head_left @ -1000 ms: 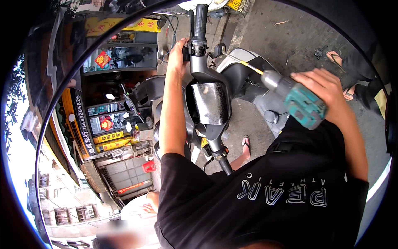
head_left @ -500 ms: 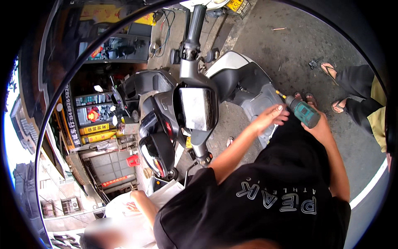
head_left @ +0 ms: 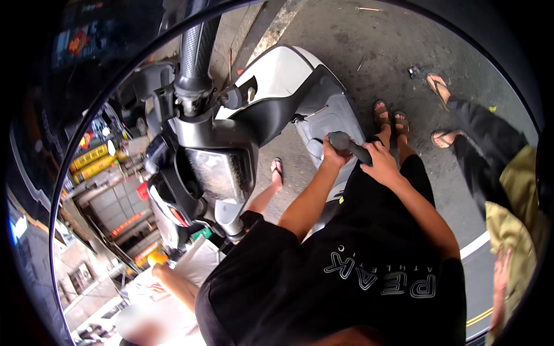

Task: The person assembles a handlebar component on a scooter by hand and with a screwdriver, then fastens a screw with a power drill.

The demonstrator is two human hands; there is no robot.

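A cordless drill (head_left: 341,140) is held in front of my body, over the scooter's grey footboard (head_left: 334,118). Its dark round end faces up, and a dark part stretches from there to the right. My left hand (head_left: 334,153) is wrapped round the round end. Fingers of my right hand (head_left: 381,164) close on the part at the right. The tip of the drill is hidden below my hands. Beside me stands the white and black scooter (head_left: 274,72), its handlebar grip (head_left: 196,52) at upper left and a clear-covered dash (head_left: 218,176) below.
Another person in olive and black clothes stands at right, in flip-flops (head_left: 441,138). A person in white (head_left: 184,271) is at lower left, one arm reaching to a yellow object (head_left: 156,255). A thin tool (head_left: 369,9) and a small dark object (head_left: 414,72) lie on the ground.
My left hand has come to the drill and now grips it. The drill has swung from pointing up-left to round end up, nearer the footboard. The scooter shifted left in view.
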